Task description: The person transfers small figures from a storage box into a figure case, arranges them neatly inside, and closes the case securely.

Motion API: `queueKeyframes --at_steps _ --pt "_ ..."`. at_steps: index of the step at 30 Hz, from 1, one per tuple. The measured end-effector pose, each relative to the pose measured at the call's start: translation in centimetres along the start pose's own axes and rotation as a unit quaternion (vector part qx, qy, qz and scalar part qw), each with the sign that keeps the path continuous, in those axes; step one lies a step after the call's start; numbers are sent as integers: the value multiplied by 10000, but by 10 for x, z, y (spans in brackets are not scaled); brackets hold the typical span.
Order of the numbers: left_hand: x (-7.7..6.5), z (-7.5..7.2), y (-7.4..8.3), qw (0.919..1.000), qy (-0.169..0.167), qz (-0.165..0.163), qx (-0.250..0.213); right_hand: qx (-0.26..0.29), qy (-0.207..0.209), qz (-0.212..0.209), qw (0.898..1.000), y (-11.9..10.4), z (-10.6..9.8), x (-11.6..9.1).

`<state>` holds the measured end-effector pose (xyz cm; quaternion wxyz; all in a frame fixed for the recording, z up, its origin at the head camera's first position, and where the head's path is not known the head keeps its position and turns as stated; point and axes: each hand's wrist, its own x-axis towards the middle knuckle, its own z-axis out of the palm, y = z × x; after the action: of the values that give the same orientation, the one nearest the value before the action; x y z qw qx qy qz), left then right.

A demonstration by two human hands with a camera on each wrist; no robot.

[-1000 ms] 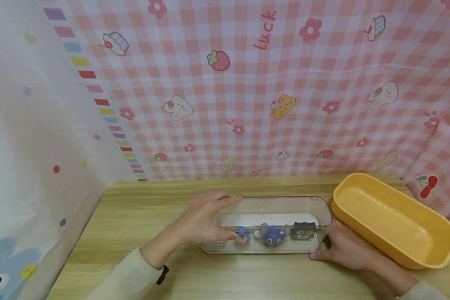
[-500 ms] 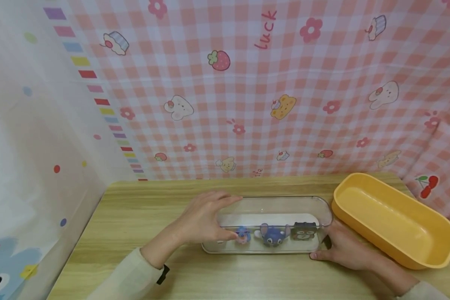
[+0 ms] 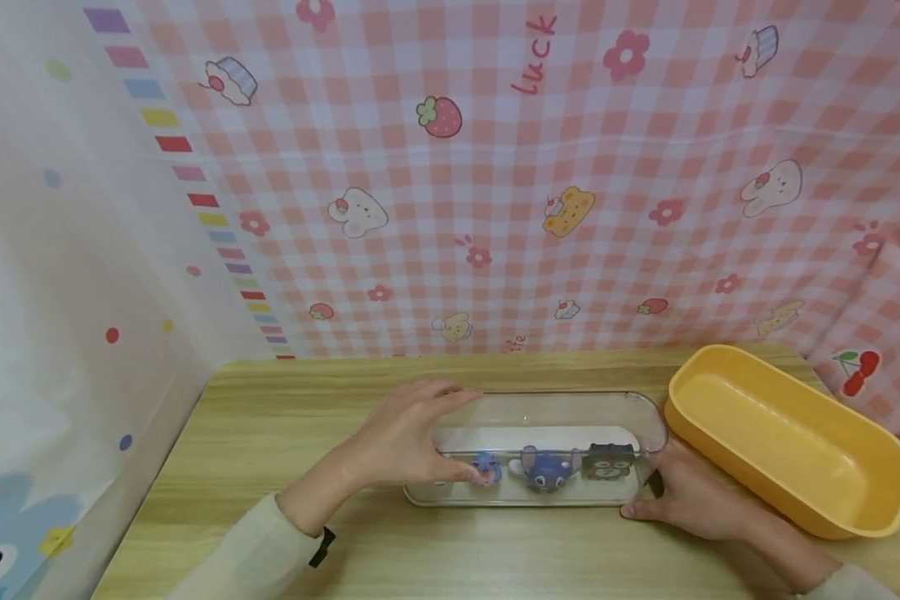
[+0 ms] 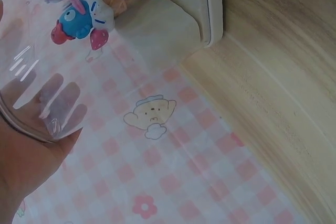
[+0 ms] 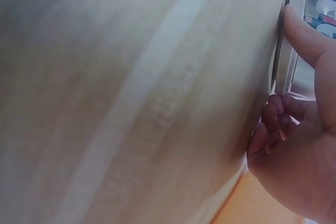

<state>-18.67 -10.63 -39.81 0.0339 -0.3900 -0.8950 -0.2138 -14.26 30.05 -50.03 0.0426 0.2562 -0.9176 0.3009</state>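
Note:
A long clear display case [image 3: 562,408] with rounded ends lies on the table in the head view. Inside it stand a small blue and pink figurine [image 3: 486,468], a blue big-eared figurine [image 3: 547,472] and a dark, boxy figurine [image 3: 609,462], in front of a white panel. My left hand [image 3: 405,433] grips the clear cover at its left part, fingers at the far edge and thumb in front. Through the plastic, the left wrist view shows fingers and a blue figurine [image 4: 77,20]. My right hand [image 3: 693,496] holds the right end, its thumb at the near corner.
A yellow tub [image 3: 787,442] stands at a slant on the right, close to my right forearm. Behind the wooden table [image 3: 270,467] hangs a pink checked cloth [image 3: 420,167]. A pale cloth [image 3: 75,275] covers the left side.
Both hands and the case keep their places. The head view has shifted very slightly.

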Motion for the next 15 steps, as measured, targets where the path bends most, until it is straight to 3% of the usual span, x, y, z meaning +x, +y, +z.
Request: queueKeyframes --at_steps 4,9,15 --pt "-3 -4 0 9999 66 -43 -125 216 -117 100 9996 -3 -4 0" --pt "-10 -15 0 9977 142 -525 -399 512 -364 338 9975 -6 -12 1" --pt "-21 -28 -4 9947 501 -706 -561 304 -372 621 9969 -8 -26 -4"
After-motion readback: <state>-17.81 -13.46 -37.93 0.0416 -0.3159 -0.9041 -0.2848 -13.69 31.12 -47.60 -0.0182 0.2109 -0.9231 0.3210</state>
